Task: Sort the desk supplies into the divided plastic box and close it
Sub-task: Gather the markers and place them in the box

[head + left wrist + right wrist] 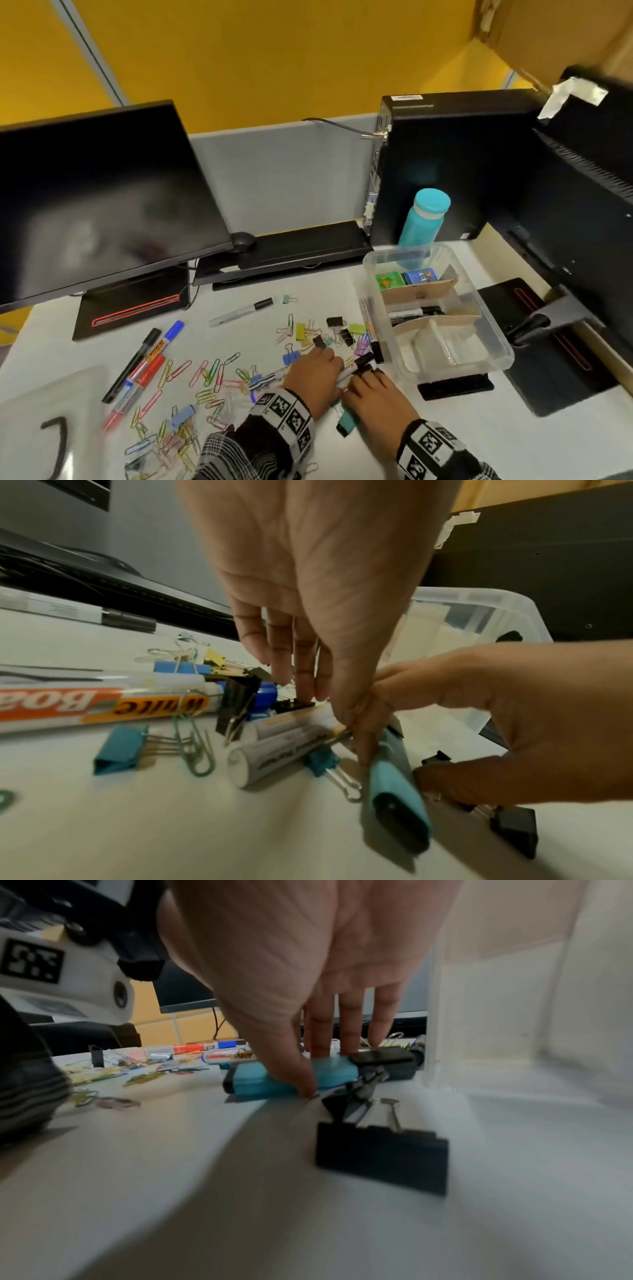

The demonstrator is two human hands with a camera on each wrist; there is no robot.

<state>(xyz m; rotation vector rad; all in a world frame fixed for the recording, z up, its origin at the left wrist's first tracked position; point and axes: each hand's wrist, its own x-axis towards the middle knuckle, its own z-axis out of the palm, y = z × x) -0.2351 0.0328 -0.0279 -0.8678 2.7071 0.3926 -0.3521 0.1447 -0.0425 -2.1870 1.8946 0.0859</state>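
Beside the divided plastic box (493,329), a teal highlighter (347,421) is grasped in the right hand (376,397) grip; white markers (284,739) are pressed by the left hand (315,377), its fingers straight. Binder clips (342,329) and paper clips (191,383) are scattered across the white table (479,442), monitors behind.

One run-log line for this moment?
phase: gathering markers | left hand: on white markers | right hand: gripping teal marker | box: open

A white desk (445,428) is carrying coloured paper clips (205,373) at lower left, binder clips (308,329) at centre, markers (144,363) on the left, and a clear divided box (493,329) at right of centre, with a teal bottle (423,222) behind it.
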